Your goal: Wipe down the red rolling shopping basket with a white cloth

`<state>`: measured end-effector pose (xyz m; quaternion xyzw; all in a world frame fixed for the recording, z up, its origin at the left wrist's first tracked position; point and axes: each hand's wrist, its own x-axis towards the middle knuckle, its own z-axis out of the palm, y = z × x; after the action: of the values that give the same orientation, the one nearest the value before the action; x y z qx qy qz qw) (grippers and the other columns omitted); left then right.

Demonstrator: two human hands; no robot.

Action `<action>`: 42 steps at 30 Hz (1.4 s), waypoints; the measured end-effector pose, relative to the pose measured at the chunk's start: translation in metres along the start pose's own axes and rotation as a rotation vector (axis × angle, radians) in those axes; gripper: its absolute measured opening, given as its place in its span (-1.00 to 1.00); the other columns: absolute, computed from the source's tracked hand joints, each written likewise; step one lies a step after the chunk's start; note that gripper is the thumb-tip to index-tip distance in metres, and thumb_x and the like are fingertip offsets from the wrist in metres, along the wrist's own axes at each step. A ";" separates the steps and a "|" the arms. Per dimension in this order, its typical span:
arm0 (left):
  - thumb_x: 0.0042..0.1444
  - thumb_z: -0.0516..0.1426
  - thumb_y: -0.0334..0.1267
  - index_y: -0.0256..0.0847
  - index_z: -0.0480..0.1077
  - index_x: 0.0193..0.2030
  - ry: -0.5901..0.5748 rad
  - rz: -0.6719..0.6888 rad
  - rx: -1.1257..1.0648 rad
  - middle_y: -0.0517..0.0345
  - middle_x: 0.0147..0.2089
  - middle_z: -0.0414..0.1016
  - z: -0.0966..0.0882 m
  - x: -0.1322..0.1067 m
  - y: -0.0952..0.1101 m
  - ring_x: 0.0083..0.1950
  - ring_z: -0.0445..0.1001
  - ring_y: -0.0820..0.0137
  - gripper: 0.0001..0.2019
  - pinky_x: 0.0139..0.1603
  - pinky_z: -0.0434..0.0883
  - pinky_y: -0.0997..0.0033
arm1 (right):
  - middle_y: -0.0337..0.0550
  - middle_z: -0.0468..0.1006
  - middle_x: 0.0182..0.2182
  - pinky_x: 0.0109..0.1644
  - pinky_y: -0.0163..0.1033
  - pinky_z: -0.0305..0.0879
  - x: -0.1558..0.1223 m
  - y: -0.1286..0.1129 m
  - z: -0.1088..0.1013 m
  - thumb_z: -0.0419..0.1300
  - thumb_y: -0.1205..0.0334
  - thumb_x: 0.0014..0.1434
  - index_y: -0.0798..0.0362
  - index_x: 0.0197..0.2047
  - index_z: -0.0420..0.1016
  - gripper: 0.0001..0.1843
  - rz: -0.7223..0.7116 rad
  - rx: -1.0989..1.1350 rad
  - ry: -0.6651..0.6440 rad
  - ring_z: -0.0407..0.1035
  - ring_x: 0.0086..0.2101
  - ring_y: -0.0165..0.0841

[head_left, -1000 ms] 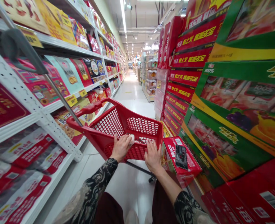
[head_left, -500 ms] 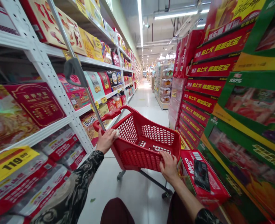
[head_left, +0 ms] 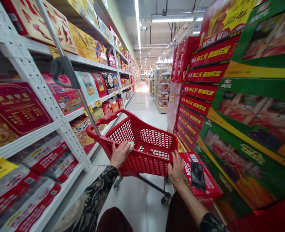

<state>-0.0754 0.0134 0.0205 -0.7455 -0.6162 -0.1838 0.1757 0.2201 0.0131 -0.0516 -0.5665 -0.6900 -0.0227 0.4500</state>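
A red plastic shopping basket cart (head_left: 147,141) on wheels stands in the aisle in front of me. My left hand (head_left: 120,154) grips its near rim on the left, with something small and white pressed under the fingers. My right hand (head_left: 176,168) holds the near right corner of the rim. A metal pole with a grey handle (head_left: 64,67) rises from the cart's left side. Just right of my right hand lies a red Meco box (head_left: 200,177) with a black phone (head_left: 197,175) lying flat on its top.
White shelves (head_left: 36,135) packed with red and yellow gift boxes line the left. Stacked red and green drink cartons (head_left: 229,106) wall the right. The pale tiled aisle (head_left: 144,100) runs straight ahead; more stacked goods (head_left: 161,87) stand further along on the right.
The view has swung back left and the cart has shifted slightly left. My left hand slid from the cart's left corner along the near rim. My right hand keeps its hold.
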 end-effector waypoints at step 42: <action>-0.05 0.10 -0.36 -0.31 0.17 0.15 -0.121 -0.636 -1.702 -0.17 0.16 0.30 0.025 0.014 0.184 0.16 0.30 0.22 -0.45 0.13 0.29 0.21 | -0.17 0.56 -0.40 -0.34 -0.30 0.34 0.018 -0.038 -0.006 0.16 0.05 -0.05 0.11 -0.23 0.43 -0.64 0.720 1.252 -0.044 0.43 -0.41 -0.34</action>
<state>0.1090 0.0047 -0.0012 -0.4265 -0.4573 -0.5769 -0.5255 0.1944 0.0096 -0.0183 -0.3950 -0.3532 0.5377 0.6558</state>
